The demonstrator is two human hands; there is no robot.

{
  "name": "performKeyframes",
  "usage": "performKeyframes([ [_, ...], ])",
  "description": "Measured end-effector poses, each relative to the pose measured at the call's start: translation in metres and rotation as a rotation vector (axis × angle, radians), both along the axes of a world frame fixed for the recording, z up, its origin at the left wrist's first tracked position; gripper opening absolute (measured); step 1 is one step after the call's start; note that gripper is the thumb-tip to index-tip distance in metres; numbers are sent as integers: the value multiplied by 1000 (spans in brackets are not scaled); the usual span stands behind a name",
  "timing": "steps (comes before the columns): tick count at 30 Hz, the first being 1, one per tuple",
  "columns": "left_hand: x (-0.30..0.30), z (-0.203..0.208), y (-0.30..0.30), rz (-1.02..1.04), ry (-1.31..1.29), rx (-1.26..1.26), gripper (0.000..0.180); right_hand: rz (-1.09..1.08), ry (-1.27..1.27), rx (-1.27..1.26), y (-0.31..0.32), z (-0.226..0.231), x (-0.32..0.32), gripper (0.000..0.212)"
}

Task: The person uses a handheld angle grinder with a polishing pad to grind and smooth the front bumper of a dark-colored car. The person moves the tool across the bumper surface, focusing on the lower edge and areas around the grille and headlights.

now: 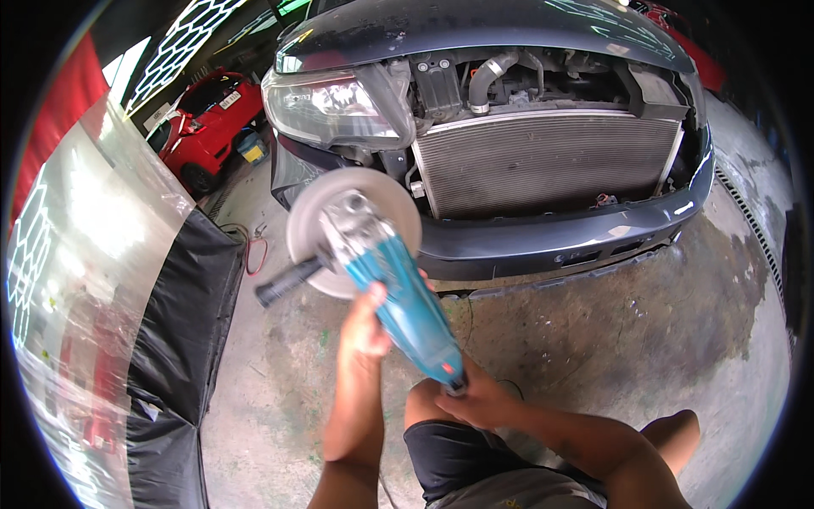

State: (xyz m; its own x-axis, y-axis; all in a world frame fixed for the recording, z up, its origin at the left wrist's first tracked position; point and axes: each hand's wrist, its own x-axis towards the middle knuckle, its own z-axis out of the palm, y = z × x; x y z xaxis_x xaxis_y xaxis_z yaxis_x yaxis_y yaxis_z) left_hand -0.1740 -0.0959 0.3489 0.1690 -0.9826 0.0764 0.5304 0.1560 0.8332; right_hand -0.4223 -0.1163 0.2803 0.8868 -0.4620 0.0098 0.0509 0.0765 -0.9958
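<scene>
This is a car workshop, apparently one for bodywork or detailing. A dark blue-grey car [483,32] stands at the far side of the concrete floor [610,356], its front opened up so that the radiator [551,161] lies bare between the headlight [335,110] and the bumper [577,237]. A teal rotary polisher [411,305] with a side handle is out in front of it. Toward the floor's right edge runs a drain grating [750,220]; stains mark the concrete. Along the left edge hangs a clear plastic curtain [97,220] with a black lower part. Beyond it are a red car [199,127], a blue bucket [252,146] and honeycomb-pattern lights [182,51].
</scene>
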Motion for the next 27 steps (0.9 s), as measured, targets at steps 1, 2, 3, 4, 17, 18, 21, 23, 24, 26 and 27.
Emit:
performKeyframes([
  [1,-33,-11,0,56,-17,2,92,16,91,82,3,-11,-29,56],
  [2,-61,-29,2,49,-5,33,89,14,203,129,7,-30,-65,53],
  [3,-85,-43,8,53,1,64,86,24,305,177,13,-47,-97,50],
  [4,-112,-56,12,29,53,107,84,36,427,220,14,-55,-129,47],
  [17,-79,-25,24,108,-80,169,92,-23,95,38,18,-64,-64,59],
  [18,-64,-14,15,109,-116,156,94,-48,43,-54,13,-61,-42,43],
  [21,-21,30,10,226,-264,157,86,-21,90,-126,3,-29,-3,38],
  [23,-14,47,5,276,-210,184,85,28,195,-120,-5,13,-3,48],
  [24,-15,52,6,293,-175,199,85,55,248,-123,-7,30,-6,54],
  [26,-33,43,8,194,-148,184,86,34,169,-114,-8,43,-21,63],
  [27,-48,34,6,136,-131,173,87,-19,38,-100,-9,38,-41,66],
])
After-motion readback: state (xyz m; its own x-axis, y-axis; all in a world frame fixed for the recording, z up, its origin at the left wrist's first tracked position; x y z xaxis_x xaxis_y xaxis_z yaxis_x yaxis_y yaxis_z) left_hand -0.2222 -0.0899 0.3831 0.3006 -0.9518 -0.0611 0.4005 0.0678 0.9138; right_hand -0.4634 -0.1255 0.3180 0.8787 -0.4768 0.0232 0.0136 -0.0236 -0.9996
